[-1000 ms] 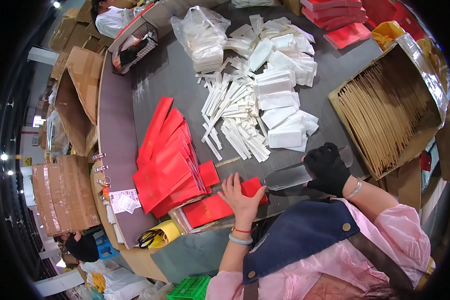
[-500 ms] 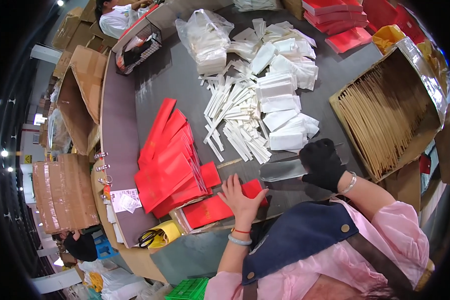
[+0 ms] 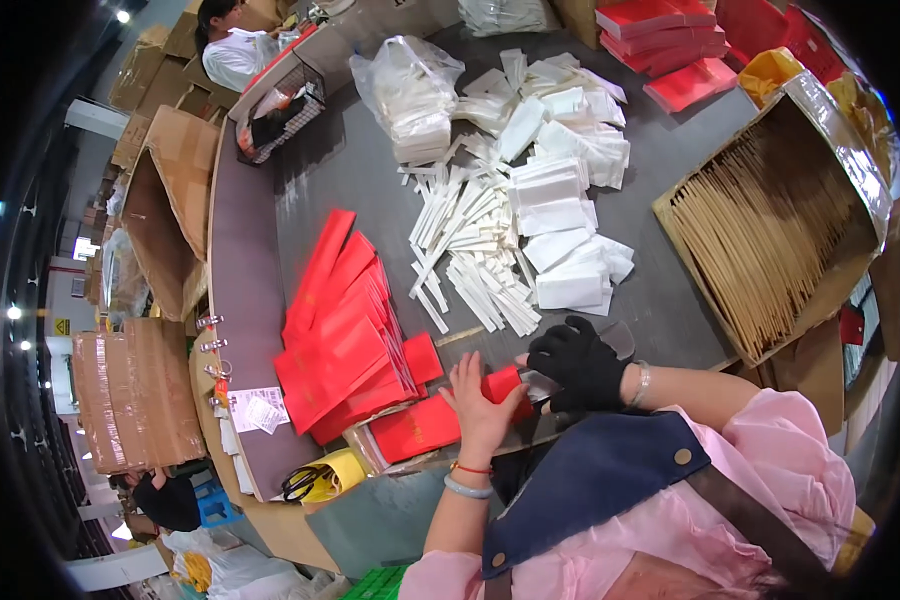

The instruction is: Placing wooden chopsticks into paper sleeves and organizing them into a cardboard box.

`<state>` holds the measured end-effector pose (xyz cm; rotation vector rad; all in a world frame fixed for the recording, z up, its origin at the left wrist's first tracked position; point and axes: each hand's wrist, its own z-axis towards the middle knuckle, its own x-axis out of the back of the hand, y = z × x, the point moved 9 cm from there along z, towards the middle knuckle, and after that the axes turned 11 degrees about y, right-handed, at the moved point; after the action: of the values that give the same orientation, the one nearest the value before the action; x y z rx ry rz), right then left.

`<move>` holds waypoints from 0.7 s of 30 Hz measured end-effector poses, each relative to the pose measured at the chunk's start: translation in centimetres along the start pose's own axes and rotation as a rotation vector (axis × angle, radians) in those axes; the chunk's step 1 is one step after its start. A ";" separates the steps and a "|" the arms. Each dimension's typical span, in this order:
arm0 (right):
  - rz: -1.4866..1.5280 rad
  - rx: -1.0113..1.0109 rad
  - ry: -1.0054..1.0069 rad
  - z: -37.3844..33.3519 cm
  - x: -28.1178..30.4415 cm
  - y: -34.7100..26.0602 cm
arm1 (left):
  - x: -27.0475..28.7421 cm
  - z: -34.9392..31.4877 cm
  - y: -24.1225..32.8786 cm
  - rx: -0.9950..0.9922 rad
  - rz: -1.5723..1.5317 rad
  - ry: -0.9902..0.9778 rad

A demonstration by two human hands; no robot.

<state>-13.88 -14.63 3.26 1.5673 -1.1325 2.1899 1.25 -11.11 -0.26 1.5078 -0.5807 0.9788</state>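
Note:
My bare left hand [image 3: 480, 405] rests with fingers spread on a long red envelope [image 3: 417, 428] at the table's near edge. Part of the envelope shows on either side of the hand. Just to its right, my right hand [image 3: 576, 366], in a black glove with bare fingertips, is closed on a clear plastic sleeve [image 3: 620, 341]. One end of the sleeve meets the red envelope's right end; whether the envelope is inside it I cannot tell. A fanned pile of red envelopes [image 3: 345, 350] lies to the left of my hands.
White strips [image 3: 460, 230] and white paper packets [image 3: 552, 195] cover the middle. A plastic bag [image 3: 410, 95] stands behind them. On the right is a carton of brown sticks [image 3: 765, 240]; red stacks [image 3: 660, 35] lie far right. A yellow pouch with scissors [image 3: 335, 474] hangs at the near edge.
My right hand has moved left and nearer, bringing the clear sleeve to the red envelope's right end. My left hand has stayed on the envelope. The whole view has shifted slightly.

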 end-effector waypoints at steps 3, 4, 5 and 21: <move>0.728 0.069 0.186 0.2 10.3 -2.8 | 0.6 3.2 2.9 -0.130 -0.276 0.092; 0.940 0.121 0.189 -0.3 13.7 -3.9 | 0.8 4.3 5.1 -0.228 -0.249 0.158; 1.154 0.292 0.110 0.6 18.4 -6.9 | 0.5 5.6 6.2 -0.399 -0.144 0.156; 1.632 0.768 -0.388 -11.2 18.5 -5.6 | -1.4 10.2 7.3 -0.348 0.006 0.239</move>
<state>-26.12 -7.65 20.56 1.3926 -2.4987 3.7215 -2.81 -22.57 3.00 1.0654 -0.5510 0.9883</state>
